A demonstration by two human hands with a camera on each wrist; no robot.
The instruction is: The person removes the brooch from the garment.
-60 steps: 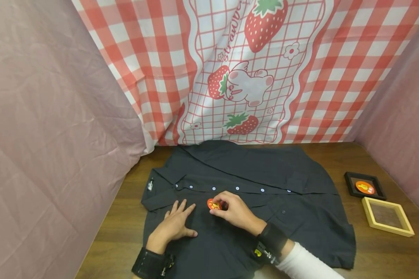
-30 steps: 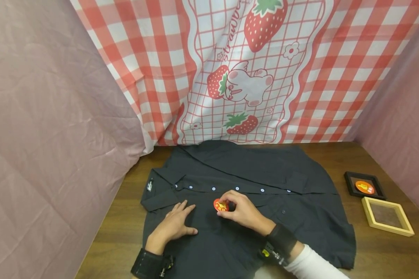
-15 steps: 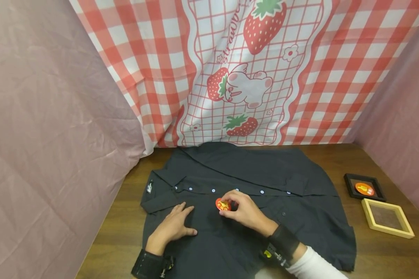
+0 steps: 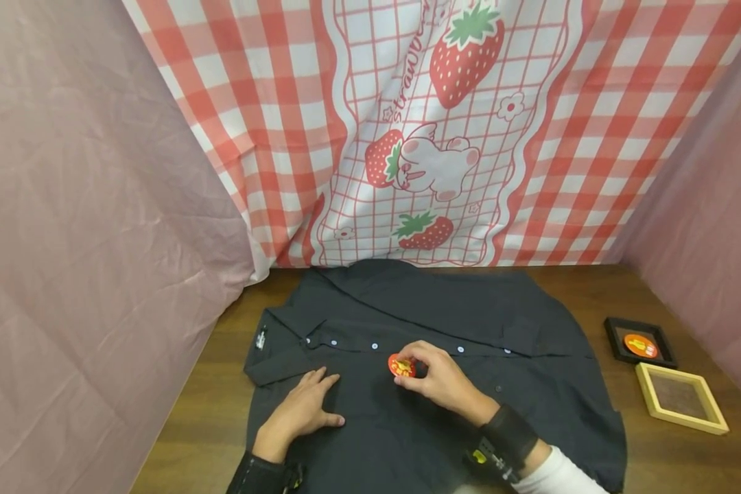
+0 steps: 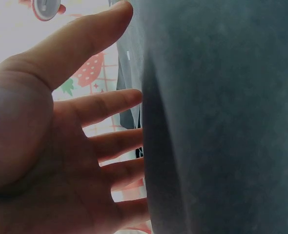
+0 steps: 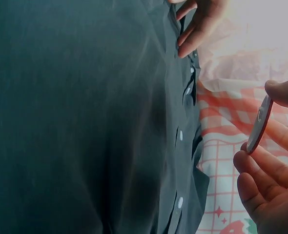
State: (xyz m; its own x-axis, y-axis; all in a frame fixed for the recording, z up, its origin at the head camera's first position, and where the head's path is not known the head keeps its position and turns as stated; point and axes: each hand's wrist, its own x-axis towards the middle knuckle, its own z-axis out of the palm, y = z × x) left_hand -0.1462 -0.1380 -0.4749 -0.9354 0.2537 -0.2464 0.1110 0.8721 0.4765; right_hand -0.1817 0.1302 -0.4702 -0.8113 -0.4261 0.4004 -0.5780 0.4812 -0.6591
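Note:
A dark button-up shirt (image 4: 358,439) lies spread out, its collar to the left and a row of pale buttons across it. My left hand (image 4: 299,408) rests on the shirt near the collar, fingers straight and thumb apart. My right hand (image 4: 441,381) pinches a round red button badge (image 4: 401,366) with a yellow design by its edge, between thumb and fingers. The badge is held up off the cloth in the right wrist view, tilted, with its pale back (image 6: 259,126) showing. That back also shows at the top of the left wrist view.
At the right of the wooden table (image 4: 188,418) lies a black frame (image 4: 617,348) with an orange-red round badge (image 4: 640,345) in it. Beside it is a light wood frame (image 4: 682,419). A checked strawberry curtain (image 4: 506,144) hangs behind, with pink cloth (image 4: 99,206) at the sides.
My right hand has shifted to the right with the badge, whose face shows more fully. The left hand stays on the shirt. The head view has tipped slightly upward.

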